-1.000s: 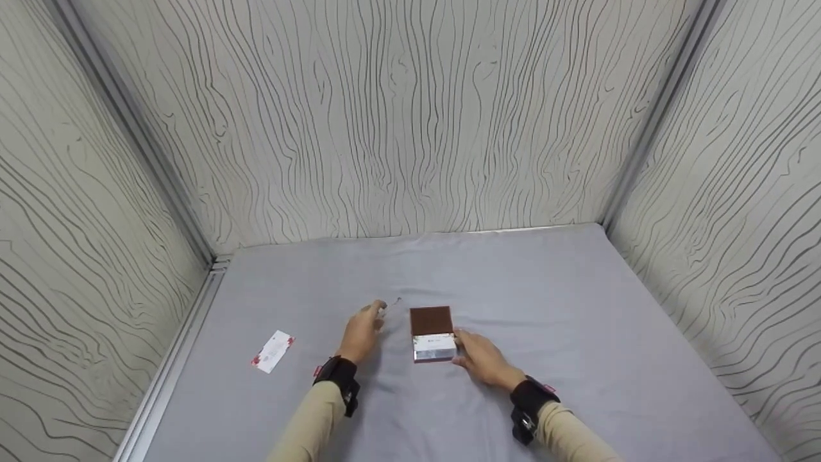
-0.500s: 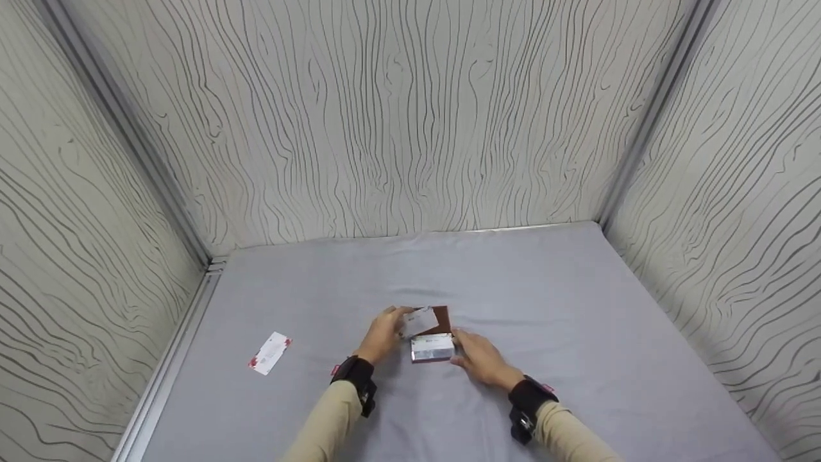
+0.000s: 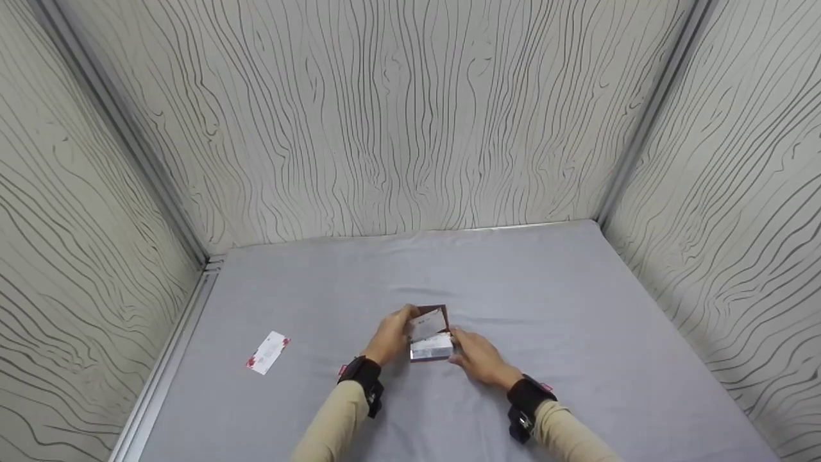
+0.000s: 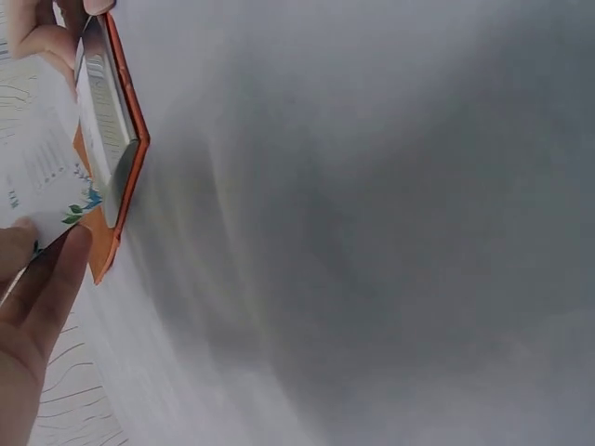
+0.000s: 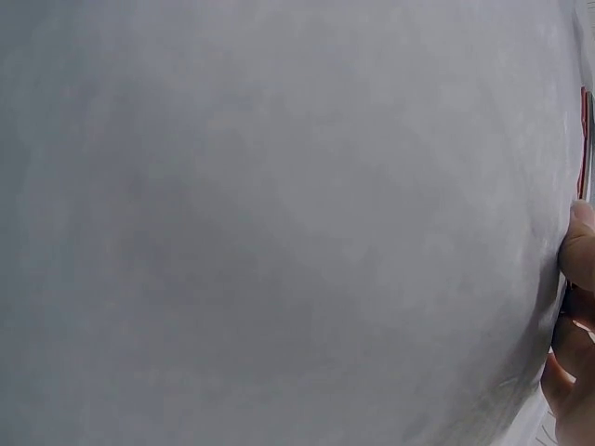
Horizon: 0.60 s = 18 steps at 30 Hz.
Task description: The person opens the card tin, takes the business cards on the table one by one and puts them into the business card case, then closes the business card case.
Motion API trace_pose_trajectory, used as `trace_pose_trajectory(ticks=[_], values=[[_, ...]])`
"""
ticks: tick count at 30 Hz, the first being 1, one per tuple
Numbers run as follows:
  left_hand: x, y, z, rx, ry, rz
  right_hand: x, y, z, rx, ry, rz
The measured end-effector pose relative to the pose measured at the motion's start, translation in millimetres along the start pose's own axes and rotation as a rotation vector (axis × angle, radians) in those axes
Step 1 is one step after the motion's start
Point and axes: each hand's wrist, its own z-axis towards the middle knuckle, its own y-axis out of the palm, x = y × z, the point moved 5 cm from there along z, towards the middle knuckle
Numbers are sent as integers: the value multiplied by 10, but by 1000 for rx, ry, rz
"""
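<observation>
A brown card case [image 3: 431,359] lies with its lid folded back on the cloth, a stack of white business cards [image 3: 431,346] in its metal holder. My left hand [image 3: 390,335] pinches a single business card [image 3: 428,326] between thumb and fingers, tilted over the raised lid. In the left wrist view this card [image 4: 42,181] shows printed lines and a blue and green floral corner. My right hand [image 3: 478,357] grips the case's right side, thumb at its near edge. Only part of the right hand [image 5: 578,325] shows in the right wrist view, at the edge.
Another white card with red floral corners [image 3: 269,352] lies flat on the grey cloth [image 3: 526,289], to the left of my left arm. Panels with a wavy line pattern [image 3: 410,115] enclose the table at the back and both sides.
My left hand has moved right with the card, from beside the case to over its lid. My right hand keeps its grip on the case.
</observation>
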Motion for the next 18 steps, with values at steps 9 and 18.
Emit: trace_pose_trajectory(ticks=[9, 18], values=[[37, 67, 4, -43, 34, 46, 19, 13, 3, 4, 7, -9], [38, 99, -16, -61, 27, 72, 32, 20, 17, -2, 16, -4]])
